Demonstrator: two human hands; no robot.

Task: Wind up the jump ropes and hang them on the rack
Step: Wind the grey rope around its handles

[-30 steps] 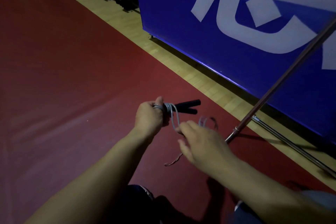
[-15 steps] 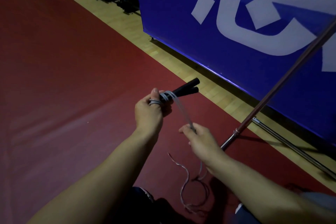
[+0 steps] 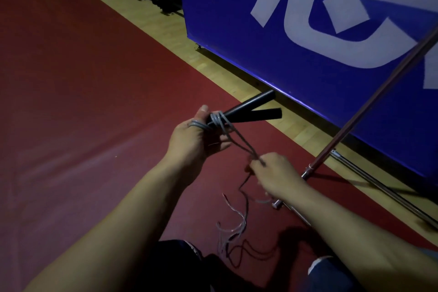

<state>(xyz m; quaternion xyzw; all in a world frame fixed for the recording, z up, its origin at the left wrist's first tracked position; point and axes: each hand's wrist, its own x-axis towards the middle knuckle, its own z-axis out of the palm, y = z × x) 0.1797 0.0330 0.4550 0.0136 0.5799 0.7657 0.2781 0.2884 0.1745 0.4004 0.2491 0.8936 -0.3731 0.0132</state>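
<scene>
Jump rope (image 3: 239, 140): a thin grey cord with two black handles (image 3: 251, 109) splayed in a V, several turns wound round their near ends. The left hand (image 3: 196, 140) is closed round those ends, cord looped over its thumb. The right hand (image 3: 275, 173) pinches a doubled strand pulled taut from the wraps. The slack falls in loose loops on the red floor (image 3: 83, 102) between the knees, dim and partly lost in shadow. The metal rack (image 3: 369, 114) is cut off at the right edge. Half a second ago the handles lay closer together; they now stand wider apart.
</scene>
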